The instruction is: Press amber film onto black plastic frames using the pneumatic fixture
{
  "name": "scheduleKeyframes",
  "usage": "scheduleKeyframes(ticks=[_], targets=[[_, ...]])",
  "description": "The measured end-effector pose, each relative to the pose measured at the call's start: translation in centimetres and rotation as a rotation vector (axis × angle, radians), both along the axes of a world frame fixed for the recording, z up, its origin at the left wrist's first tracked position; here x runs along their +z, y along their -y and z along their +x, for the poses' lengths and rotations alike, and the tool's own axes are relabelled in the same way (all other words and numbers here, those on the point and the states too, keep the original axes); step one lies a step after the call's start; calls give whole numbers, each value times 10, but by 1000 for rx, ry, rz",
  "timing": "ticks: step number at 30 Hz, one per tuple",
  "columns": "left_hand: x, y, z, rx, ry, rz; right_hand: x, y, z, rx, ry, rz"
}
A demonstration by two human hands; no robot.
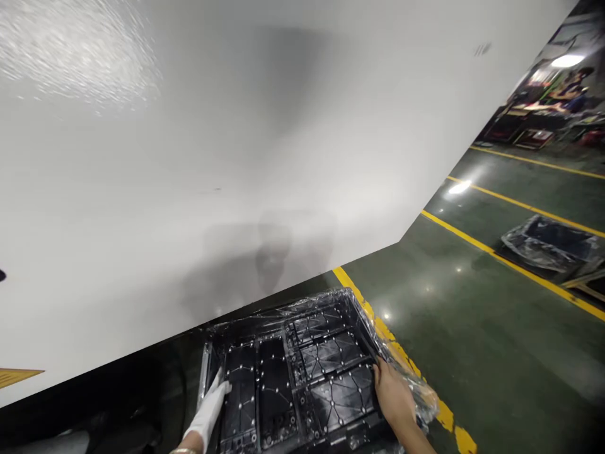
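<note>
A large black plastic panel (331, 359) with ribs and many small bright studs lies in a box lined with clear plastic film (302, 307). My left hand (211, 403), in a white glove, grips the panel's left edge, its fingertips over the black surface. On the opposite side my bare right hand (396, 392) is closed around the right edge, thumb on top and the other fingers mostly hidden. The lower part of the panel runs out of the picture.
A big white machine panel (227, 139) slants overhead, its lower edge just above the box. Yellow lines (472, 236) cross the green floor (482, 328). Another film-covered crate (551, 243) stands at right. Far back, a person (574, 91) is at a workbench.
</note>
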State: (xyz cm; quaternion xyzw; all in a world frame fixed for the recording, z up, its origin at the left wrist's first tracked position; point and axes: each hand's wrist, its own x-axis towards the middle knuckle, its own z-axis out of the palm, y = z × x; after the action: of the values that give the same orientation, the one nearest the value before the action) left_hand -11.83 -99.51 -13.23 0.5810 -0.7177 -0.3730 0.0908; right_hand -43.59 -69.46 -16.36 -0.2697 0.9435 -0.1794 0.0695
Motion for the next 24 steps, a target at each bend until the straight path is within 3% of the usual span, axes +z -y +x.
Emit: scheduleKeyframes(ticks=[3, 5, 7, 9, 11, 12, 15, 18, 21, 24], targets=[[-3, -19, -15, -9, 115, -35, -3, 3, 8, 20, -23, -32], [-2, -47, -30, -164, 136, -158, 2, 2, 13, 56, -32, -77], [-4, -82, -48, -503, 151, -251, 12, -3, 18, 94, -37, -124], [-13, -118, -68, -909, 165, -220, 24, -14, 27, 113, -35, -154], [-28, -146, -89, -1179, 164, -201, 35, -29, 47, 130, -28, -161], [-37, -155, -99, -1255, 173, -230, 38, -37, 60, 146, -25, -158], [-61, -168, -124, -1296, 278, -403, 35, -59, 105, 234, -23, -140], [-76, -168, -137, -1272, 382, -475, 21, -69, 134, 299, -80, -97], [-80, -169, -142, -1319, 395, -429, 8, -69, 134, 288, -128, -79], [-73, -171, -156, -1445, 340, -346, 5, -69, 123, 278, -134, -107]])
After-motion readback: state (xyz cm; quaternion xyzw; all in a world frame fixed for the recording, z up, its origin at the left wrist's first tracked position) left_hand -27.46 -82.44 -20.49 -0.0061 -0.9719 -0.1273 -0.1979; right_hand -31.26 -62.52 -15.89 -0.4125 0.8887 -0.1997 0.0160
